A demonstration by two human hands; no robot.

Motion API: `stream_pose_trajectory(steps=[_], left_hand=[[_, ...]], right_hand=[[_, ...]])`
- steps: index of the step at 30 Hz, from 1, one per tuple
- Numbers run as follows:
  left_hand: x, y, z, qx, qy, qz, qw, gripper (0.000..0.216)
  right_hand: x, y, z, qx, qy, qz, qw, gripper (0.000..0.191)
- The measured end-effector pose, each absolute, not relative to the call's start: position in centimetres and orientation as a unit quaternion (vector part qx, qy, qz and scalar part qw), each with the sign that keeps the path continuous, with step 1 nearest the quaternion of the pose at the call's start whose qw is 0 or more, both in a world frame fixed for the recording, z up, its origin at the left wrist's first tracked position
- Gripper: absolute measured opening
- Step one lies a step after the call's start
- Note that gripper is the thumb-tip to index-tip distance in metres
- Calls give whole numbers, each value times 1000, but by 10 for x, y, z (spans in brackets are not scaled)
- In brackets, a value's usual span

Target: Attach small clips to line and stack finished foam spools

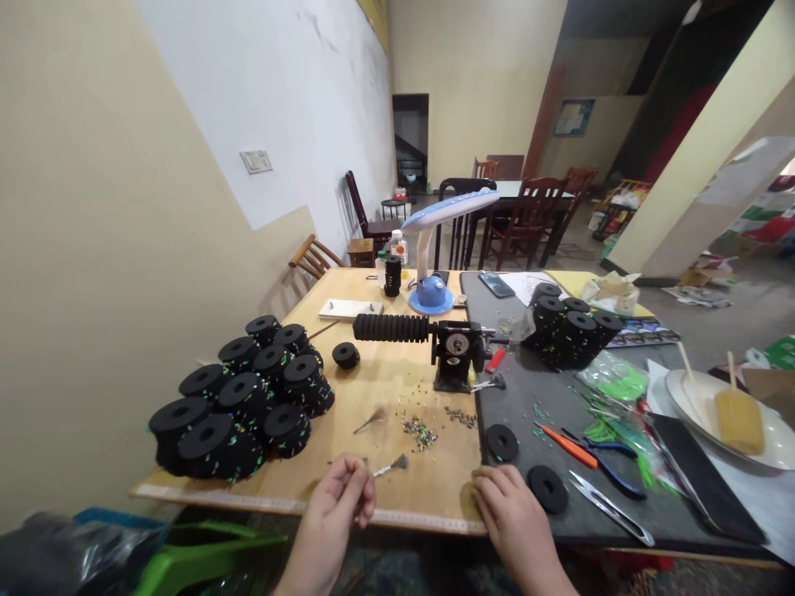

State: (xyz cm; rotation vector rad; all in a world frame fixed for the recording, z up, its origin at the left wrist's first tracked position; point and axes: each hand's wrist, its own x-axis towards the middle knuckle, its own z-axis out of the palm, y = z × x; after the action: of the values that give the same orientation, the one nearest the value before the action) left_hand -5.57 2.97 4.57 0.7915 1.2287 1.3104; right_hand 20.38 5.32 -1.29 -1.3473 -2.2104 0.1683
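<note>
My left hand (340,501) is over the front of the wooden table, thumb and fingertips pinched together; what they hold, if anything, is too small to make out. Just beyond it lies a small white-stemmed tool with a fanned grey tip (393,466). Fingers bent loosely down, my right hand (513,509) rests at the seam of wood and grey mat, near two black foam rings (502,444). Small coloured beads (421,432) are heaped in front of both hands. Behind them, a black clamped winding device (456,352) carries a row of black foam rings (391,329).
Stacks of black foam spools (242,393) fill the left side; more (568,327) stand at right rear. Pliers (605,463), orange-handled cutter (568,447), metal tweezers (612,507), a black case (705,476) and a plate (686,389) occupy the right. A blue lamp (431,295) stands behind.
</note>
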Motion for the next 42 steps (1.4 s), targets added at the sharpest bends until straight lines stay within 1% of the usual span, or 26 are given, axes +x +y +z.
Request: stream_pose_trajectory(steps=[3,6,9,11,14,16,17,19,23,25,27,28,31,34,36,37,40,42], left_hand=[[-51,28,47,395,534,523,534,37],[-45,24,52,468,533,492,505,34],[-35,17,60,552,513,487,440,30],[-29,13,63,592,510,483,395,28],[-27,9,62,618,521,468,356,29],[-29,9,58,628,524,461,344,29],[-31,9,56,634,523,454,344,27],[-35,11,53,649,516,435,351,24],[-40,19,45,679,506,399,351,24],[-43,27,40,685,531,383,320,20],[-45,38,34,692,569,361,258,13],[-46,43,30,702,584,343,222,14],[-46,59,20,733,613,258,142,29],[-41,68,11,739,634,202,107,41],[-38,69,8,732,631,223,125,39],[-37,68,7,725,625,248,151,36],[-36,61,8,673,593,335,288,22],[-35,53,9,626,570,370,383,14]], right_hand=[[210,53,-2,-506,-798,86,316,18],[206,46,19,-510,-756,128,390,16],[184,35,41,-476,-725,226,443,19],[164,27,48,-436,-717,332,431,23],[137,22,44,-392,-665,510,379,25],[126,22,34,-368,-622,593,355,28],[123,23,29,-372,-605,613,346,27],[121,25,18,-400,-599,610,330,24],[123,30,4,-442,-650,518,338,30],[125,32,-3,-447,-637,516,357,33],[126,33,-13,-460,-571,557,389,39],[127,34,-18,-472,-522,579,412,44],[131,33,-30,-491,-408,624,451,52],[135,31,-33,-501,-358,644,453,57],[136,30,-35,-505,-343,646,458,60],[136,29,-36,-506,-339,646,461,60],[133,28,-41,-505,-332,642,472,60],[131,27,-45,-505,-331,642,473,59]])
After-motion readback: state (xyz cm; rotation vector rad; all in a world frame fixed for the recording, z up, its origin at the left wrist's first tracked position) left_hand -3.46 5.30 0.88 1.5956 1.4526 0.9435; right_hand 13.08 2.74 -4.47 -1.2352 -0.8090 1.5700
